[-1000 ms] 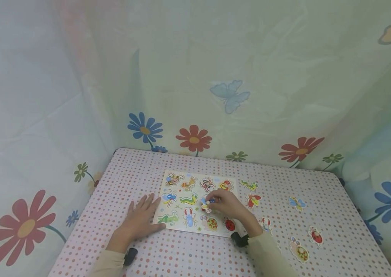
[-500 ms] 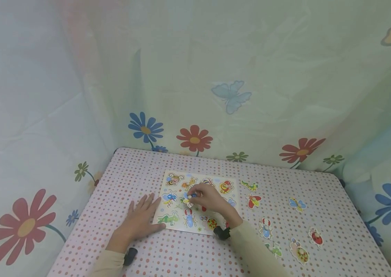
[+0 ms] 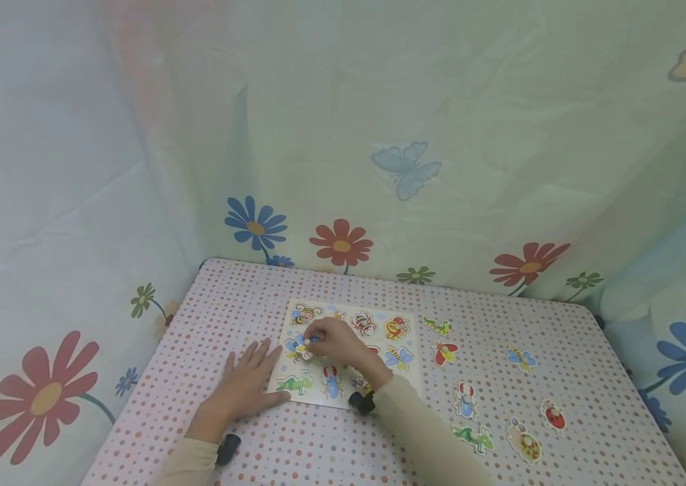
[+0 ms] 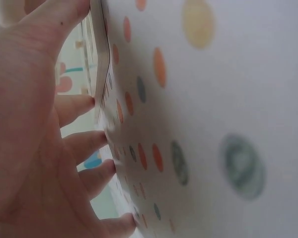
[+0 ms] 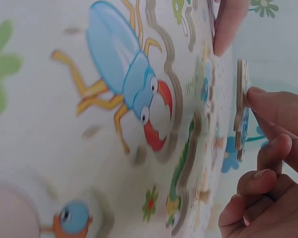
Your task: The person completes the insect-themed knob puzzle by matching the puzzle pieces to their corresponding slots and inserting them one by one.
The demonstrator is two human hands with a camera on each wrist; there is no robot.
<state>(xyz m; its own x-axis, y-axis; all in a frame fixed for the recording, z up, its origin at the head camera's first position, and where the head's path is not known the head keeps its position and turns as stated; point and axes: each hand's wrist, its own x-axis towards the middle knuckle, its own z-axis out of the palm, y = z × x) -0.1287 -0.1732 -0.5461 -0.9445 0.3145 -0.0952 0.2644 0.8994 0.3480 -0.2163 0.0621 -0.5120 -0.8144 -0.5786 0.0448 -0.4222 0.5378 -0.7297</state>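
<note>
The left hand [image 3: 247, 385] lies with fingers spread on the table at the left edge of a white insect puzzle board [image 3: 318, 398]. In the left wrist view its fingertips touch the dotted cloth and the board's side. The right hand [image 3: 338, 343] pinches a flat puzzle piece [image 5: 242, 104] with blue and yellow parts between thumb and fingers. That piece is held tilted over the left end of the board's middle row, overlapping the printed blue insect there. In the right wrist view it stands off the board, seen edge-on. Wrist and sleeve hide part of the board's lower right.
Several loose pieces lie right of the board: a caterpillar [image 3: 438, 326], a red-winged insect [image 3: 445, 353], a blue-winged insect [image 3: 521, 359], a beetle [image 3: 467, 401], a grasshopper [image 3: 474, 438], a snail [image 3: 525, 442] and a ladybird [image 3: 554, 417]. A printed curtain [image 3: 470, 202] hangs behind the table.
The right hand has moved left across the board with the puzzle piece, from the middle row's right part to its left end. The left hand has stayed put.
</note>
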